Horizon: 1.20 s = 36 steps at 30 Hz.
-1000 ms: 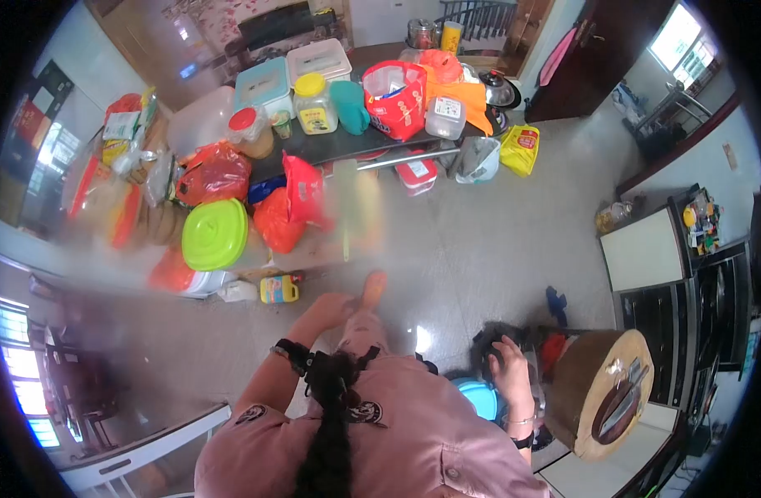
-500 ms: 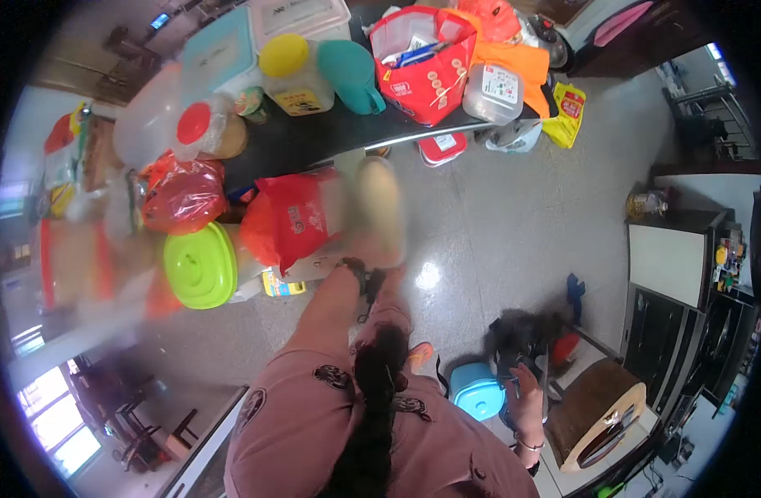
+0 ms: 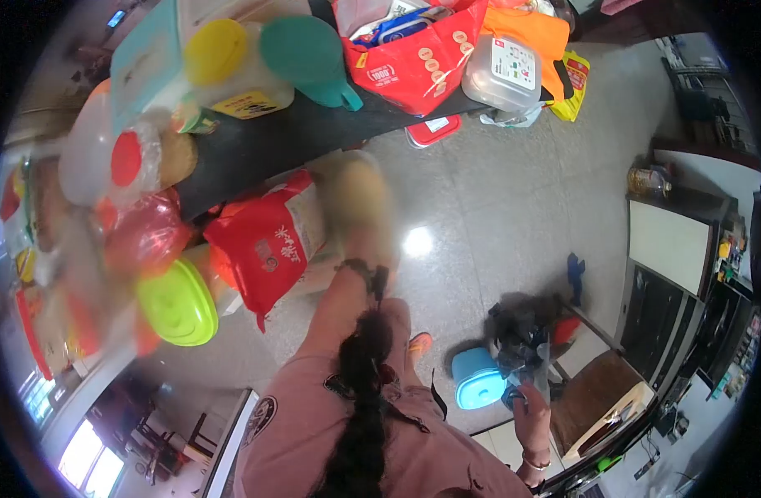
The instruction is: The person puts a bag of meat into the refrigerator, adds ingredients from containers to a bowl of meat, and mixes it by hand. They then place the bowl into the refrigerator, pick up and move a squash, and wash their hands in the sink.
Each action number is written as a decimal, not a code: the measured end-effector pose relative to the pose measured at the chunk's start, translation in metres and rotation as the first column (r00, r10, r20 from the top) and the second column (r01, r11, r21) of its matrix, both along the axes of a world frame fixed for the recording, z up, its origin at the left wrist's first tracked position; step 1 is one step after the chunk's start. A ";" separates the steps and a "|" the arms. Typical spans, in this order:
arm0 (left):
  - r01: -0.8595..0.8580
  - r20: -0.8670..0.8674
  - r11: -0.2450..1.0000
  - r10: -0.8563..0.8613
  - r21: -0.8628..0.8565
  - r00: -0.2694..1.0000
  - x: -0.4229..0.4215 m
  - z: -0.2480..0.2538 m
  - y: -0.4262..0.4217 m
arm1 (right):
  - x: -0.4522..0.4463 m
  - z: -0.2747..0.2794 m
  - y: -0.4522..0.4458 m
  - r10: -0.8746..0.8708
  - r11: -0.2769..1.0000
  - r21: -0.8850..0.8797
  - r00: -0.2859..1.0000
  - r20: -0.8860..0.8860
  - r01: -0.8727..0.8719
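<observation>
My left arm, with a dark watch at the wrist, reaches forward beside the table. My left hand (image 3: 368,242) is smeared by motion and closed around a clear container with tan contents (image 3: 356,192), also blurred. Just left of that container is a red printed bag (image 3: 268,249). Low on the right, my right hand (image 3: 531,413), with a bracelet at its wrist, has its fingers curled; something dark and small shows at the fingertips, too unclear to name. Close to those fingers stands a blue lidded bucket (image 3: 478,380).
The dark table (image 3: 264,149) holds a yellow-lidded container (image 3: 223,62), a teal jug (image 3: 306,54), a red shopping bag (image 3: 414,66) and a clear box (image 3: 503,75). A green-lidded bucket (image 3: 180,303) is at left. Black bags (image 3: 517,332) and a brown chair (image 3: 596,407) are at right.
The view has shifted, so the table items appear further left and larger. The tan-filled container stays in my left hand, shifted slightly left in view. My right hand appears slightly lower.
</observation>
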<state>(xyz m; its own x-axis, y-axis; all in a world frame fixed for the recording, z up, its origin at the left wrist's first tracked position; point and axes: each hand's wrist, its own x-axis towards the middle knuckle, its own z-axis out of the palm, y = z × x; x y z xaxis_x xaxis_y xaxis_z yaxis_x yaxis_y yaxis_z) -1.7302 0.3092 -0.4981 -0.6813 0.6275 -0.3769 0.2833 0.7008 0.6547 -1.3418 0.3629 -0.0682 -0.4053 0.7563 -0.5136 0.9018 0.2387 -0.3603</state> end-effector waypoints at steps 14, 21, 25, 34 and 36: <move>-0.024 0.356 0.994 0.060 -0.103 0.933 -0.020 0.005 -0.006 | 0.018 -0.006 -0.013 -0.112 0.988 -0.104 0.993 0.037 0.115; -0.441 0.926 0.897 0.145 0.025 0.348 -0.018 0.071 -0.014 | 0.043 0.025 -0.035 -0.156 0.988 0.014 0.986 -0.052 0.157; -0.267 0.824 0.963 0.124 0.033 0.553 0.004 0.126 -0.038 | 0.073 0.050 -0.055 -0.263 0.958 0.079 0.954 -0.145 0.277; 0.254 0.876 0.951 -0.269 0.176 0.399 0.125 0.286 -0.027 | 0.183 0.096 -0.149 -0.482 0.851 0.097 0.841 -0.247 0.516; 0.320 0.866 0.935 -0.285 0.156 0.411 0.160 0.306 -0.021 | 0.213 0.097 -0.177 -0.522 0.815 0.119 0.808 -0.273 0.567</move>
